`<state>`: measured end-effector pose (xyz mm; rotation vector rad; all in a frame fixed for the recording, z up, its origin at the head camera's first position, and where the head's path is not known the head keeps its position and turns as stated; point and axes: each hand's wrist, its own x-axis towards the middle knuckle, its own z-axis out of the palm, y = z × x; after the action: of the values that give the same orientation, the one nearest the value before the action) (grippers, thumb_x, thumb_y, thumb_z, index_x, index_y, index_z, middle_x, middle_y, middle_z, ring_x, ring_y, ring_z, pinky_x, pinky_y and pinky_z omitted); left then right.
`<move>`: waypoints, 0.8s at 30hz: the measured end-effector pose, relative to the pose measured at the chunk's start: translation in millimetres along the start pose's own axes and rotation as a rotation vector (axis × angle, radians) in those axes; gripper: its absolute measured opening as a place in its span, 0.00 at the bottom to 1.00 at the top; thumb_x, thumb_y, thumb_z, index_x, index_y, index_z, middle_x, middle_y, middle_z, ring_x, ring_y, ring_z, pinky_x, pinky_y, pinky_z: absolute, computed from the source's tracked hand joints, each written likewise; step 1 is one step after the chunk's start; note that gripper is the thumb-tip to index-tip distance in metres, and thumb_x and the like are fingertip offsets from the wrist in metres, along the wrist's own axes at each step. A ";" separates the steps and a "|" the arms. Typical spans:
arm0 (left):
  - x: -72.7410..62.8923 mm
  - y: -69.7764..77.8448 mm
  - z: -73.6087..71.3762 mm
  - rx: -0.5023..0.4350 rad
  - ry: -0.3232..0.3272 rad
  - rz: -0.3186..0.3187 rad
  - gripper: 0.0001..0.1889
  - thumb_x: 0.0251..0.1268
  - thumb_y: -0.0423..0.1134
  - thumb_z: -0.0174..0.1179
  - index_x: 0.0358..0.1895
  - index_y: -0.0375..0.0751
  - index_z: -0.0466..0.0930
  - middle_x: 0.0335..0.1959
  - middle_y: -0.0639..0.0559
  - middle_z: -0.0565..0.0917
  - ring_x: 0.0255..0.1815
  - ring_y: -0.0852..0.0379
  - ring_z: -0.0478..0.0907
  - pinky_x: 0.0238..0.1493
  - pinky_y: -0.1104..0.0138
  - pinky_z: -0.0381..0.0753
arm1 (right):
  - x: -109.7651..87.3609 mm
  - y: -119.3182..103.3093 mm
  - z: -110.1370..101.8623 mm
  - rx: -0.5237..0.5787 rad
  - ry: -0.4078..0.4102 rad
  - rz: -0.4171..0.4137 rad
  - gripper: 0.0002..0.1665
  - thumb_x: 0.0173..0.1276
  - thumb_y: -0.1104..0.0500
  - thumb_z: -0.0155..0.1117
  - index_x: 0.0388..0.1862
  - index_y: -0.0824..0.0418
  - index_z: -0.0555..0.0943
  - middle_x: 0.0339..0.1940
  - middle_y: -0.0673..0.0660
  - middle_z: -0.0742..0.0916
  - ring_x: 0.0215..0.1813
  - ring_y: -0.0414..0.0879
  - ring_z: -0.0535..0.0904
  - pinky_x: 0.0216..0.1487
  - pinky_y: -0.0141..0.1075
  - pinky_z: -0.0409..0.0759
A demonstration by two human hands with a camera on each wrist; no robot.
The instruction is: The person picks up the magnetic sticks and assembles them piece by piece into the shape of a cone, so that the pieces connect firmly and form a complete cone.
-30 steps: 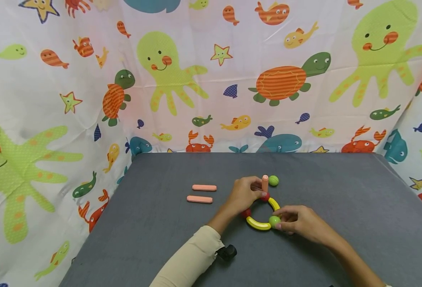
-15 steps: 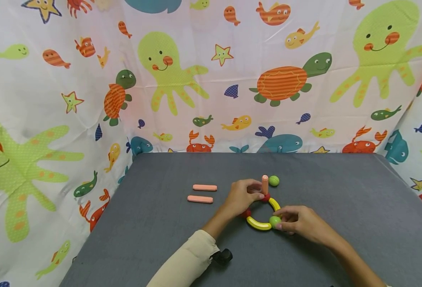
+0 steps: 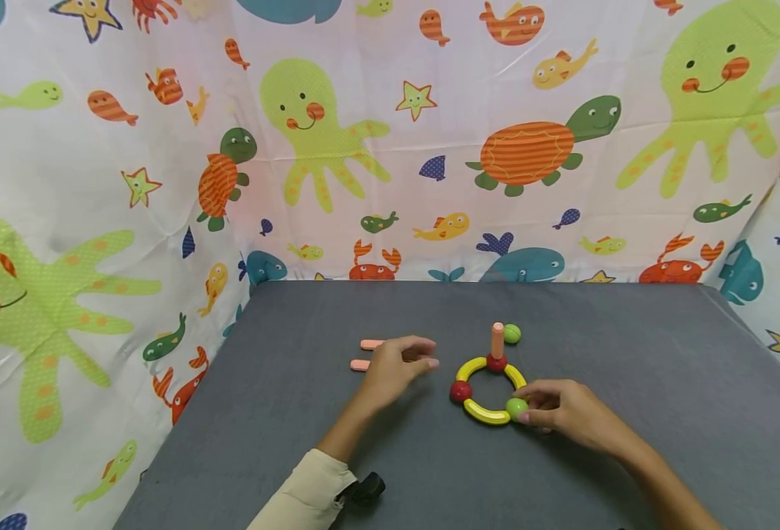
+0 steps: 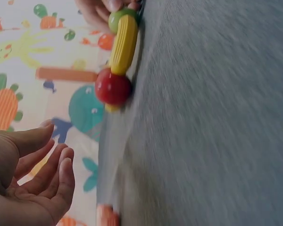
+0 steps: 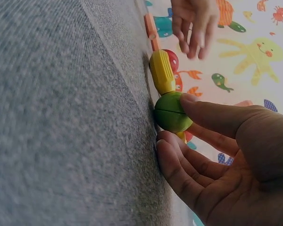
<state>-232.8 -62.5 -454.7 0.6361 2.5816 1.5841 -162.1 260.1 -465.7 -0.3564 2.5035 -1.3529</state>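
Left hand (image 3: 392,374) shifted leftward off the ring (image 3: 485,414), its grip wide and relaxed, right hand (image 3: 570,412) pinching the ring's green ball (image 3: 516,408), ring flat on tabletop (image 3: 635,346), stick (image 3: 498,341) upright at ring's far side

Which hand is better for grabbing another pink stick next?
Probably the left hand: it looks empty and is closer to the pink sticks lying flat, while the right hand holds a green ball.
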 end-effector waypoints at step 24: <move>-36.1 -49.0 -69.4 0.101 0.126 -0.192 0.16 0.69 0.34 0.72 0.58 0.37 0.89 0.51 0.48 0.91 0.54 0.49 0.85 0.58 0.50 0.84 | 0.7 1.8 -6.9 -0.005 -0.037 0.034 0.22 0.72 0.51 0.74 0.59 0.62 0.87 0.39 0.55 0.87 0.35 0.47 0.84 0.34 0.38 0.85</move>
<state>-232.6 -153.5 -470.2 0.2903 2.7303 1.4881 -165.3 266.2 -463.6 -0.3354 2.4725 -1.3152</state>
